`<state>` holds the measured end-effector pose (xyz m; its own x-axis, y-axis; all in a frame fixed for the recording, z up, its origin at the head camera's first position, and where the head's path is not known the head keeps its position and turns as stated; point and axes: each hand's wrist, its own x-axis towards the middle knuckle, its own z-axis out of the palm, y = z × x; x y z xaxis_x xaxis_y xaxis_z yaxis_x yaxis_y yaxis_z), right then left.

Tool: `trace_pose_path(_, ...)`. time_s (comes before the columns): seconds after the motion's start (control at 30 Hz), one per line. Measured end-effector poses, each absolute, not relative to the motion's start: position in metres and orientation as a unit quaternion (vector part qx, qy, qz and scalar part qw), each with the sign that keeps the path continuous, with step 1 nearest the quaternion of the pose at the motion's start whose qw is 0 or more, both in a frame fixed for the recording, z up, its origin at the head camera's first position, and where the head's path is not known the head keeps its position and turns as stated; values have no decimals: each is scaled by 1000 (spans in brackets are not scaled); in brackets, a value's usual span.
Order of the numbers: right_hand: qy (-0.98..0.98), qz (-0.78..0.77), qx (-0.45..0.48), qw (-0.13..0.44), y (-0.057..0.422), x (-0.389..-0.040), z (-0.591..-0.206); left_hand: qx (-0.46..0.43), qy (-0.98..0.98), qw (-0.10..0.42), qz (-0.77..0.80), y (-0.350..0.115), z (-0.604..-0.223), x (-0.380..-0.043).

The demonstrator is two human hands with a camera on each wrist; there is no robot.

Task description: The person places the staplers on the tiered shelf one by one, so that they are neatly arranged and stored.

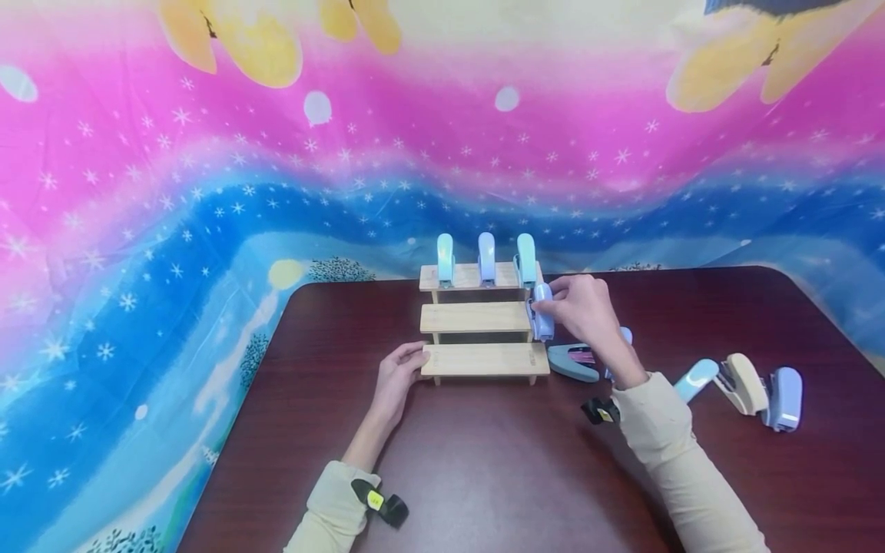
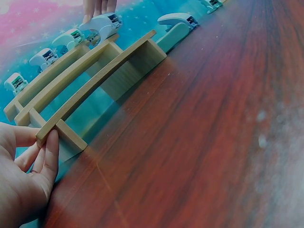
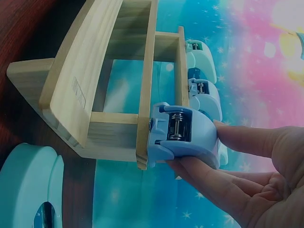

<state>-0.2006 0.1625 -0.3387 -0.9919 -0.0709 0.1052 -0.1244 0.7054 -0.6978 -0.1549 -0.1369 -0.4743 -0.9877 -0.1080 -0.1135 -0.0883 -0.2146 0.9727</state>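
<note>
A three-tier wooden stand (image 1: 484, 359) stands on the table. My left hand (image 1: 397, 378) pinches the left end of its lowest shelf, thumb above and fingers beneath, as the left wrist view shows. Between the thumb and fingers of my right hand (image 1: 586, 307) is a lavender-blue stapler (image 3: 190, 135), held at the right end of the middle shelf (image 1: 473, 317). In the right wrist view its front overlaps that shelf's edge. Along the top shelf stand a mint stapler (image 1: 445, 259), a lavender stapler (image 1: 487, 259) and another mint stapler (image 1: 526, 259).
Right of the stand lies a teal stapler (image 1: 572, 364), with a lavender one (image 1: 626, 335) partly hidden behind my right wrist. Farther right are a light-blue stapler (image 1: 697, 378), a cream stapler (image 1: 745, 384) and a blue-violet stapler (image 1: 785, 398). A patterned cloth (image 1: 207, 253) hangs behind the dark table (image 1: 484, 476).
</note>
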Motion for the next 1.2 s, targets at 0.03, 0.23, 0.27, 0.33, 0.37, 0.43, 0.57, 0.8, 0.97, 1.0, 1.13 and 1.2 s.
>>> trace_pose_path(0.03,-923,380,53,35,162,-201,-339,79,-626,6,-776,-137,-474,-155)
trace_pose_path(0.23,-922,381,59,33,160,-199,-338,79,-624,7,-778,-137,-474,-156)
trace_pose_path(0.27,-922,382,59,31,159,-199,-339,78,-625,7,-777,-137,-474,-155)
trace_pose_path(0.33,-921,383,59,30,158,-198,-339,77,-623,8,-778,-137,-474,-155)
trace_pose_path(0.37,-921,384,60,31,158,-198,-339,78,-623,7,-778,-137,-474,-155)
trace_pose_path(0.43,-922,382,60,34,158,-198,-340,78,-624,7,-777,-137,-474,-154)
trace_pose_path(0.57,-921,383,58,36,158,-199,-341,80,-624,8,-777,-137,-474,-154)
trace_pose_path(0.8,-917,394,48,27,161,-198,-343,73,-625,8,-777,-136,-476,-156)
trace_pose_path(0.97,-916,398,44,26,162,-197,-343,67,-629,11,-775,-135,-476,-155)
trace_pose_path(1.0,-916,398,45,27,162,-196,-343,66,-628,11,-775,-135,-476,-155)
trace_pose_path(1.13,-913,404,50,33,161,-197,-343,71,-625,10,-778,-136,-475,-154)
trace_pose_path(1.2,-912,406,51,36,160,-198,-344,76,-624,8,-778,-136,-475,-155)
